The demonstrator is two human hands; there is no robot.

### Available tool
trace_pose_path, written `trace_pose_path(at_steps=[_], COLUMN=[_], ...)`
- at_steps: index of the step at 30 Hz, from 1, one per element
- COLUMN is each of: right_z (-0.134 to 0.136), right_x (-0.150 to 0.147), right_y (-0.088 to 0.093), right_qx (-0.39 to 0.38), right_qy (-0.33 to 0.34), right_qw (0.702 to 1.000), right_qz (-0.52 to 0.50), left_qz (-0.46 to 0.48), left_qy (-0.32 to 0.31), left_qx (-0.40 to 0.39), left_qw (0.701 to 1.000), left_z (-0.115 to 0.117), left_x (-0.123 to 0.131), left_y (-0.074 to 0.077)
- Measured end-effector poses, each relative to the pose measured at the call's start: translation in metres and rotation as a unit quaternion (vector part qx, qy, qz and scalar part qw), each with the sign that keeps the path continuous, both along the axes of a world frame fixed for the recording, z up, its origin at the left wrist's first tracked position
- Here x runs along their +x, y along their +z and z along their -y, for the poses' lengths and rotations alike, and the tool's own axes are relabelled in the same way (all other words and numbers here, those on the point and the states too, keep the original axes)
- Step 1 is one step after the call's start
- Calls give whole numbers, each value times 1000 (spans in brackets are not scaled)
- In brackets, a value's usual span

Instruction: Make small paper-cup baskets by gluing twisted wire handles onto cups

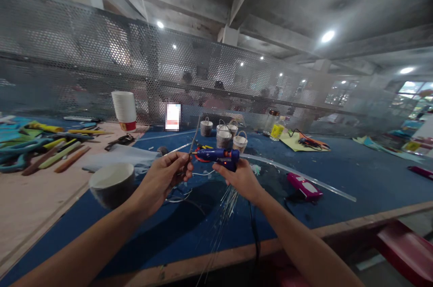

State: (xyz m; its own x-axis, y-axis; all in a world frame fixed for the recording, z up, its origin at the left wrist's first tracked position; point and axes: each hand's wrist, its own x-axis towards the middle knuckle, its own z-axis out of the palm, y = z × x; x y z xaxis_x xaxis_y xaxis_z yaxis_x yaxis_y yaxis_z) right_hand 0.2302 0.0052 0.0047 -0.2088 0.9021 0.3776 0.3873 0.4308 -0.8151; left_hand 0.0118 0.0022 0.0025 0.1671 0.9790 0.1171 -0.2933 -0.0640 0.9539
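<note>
My right hand (242, 176) is wrapped round a blue glue gun (213, 155), its nozzle pointing left. A long clear glue stick (304, 175) sticks out of its back end. At the nozzle tip, my left hand (172, 173) pinches a thin brownish wire-like strip (195, 136) that rises upward. The nozzle looks close to or touching the strip; I cannot tell which. Beyond the hands stand several small grey buckets with thin loop handles (223, 138). A bundle of thin shiny wires (225, 210) lies below the glue gun and hangs past the table edge.
A dark bowl with a pale inside (113, 183) stands left of my left arm. Stacked paper cups (124, 111), scissors and several tools (64, 151) lie left. A magenta device (304, 186), yellow-labelled bottle (277, 129) and yellow paper (296, 141) are right. A perforated metal screen (135, 61) borders the back.
</note>
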Motion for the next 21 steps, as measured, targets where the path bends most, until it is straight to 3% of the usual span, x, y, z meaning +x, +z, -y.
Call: trace_pose_path(at_steps=[21], right_z=[-2], right_x=[1], right_y=[0], right_qx=[-4], right_qy=[-14], right_qw=[999], right_qz=[-29], left_qz=[9], left_qy=[-46], left_qx=[2], left_qw=[999], left_z=[2], left_x=[1], left_y=[-2])
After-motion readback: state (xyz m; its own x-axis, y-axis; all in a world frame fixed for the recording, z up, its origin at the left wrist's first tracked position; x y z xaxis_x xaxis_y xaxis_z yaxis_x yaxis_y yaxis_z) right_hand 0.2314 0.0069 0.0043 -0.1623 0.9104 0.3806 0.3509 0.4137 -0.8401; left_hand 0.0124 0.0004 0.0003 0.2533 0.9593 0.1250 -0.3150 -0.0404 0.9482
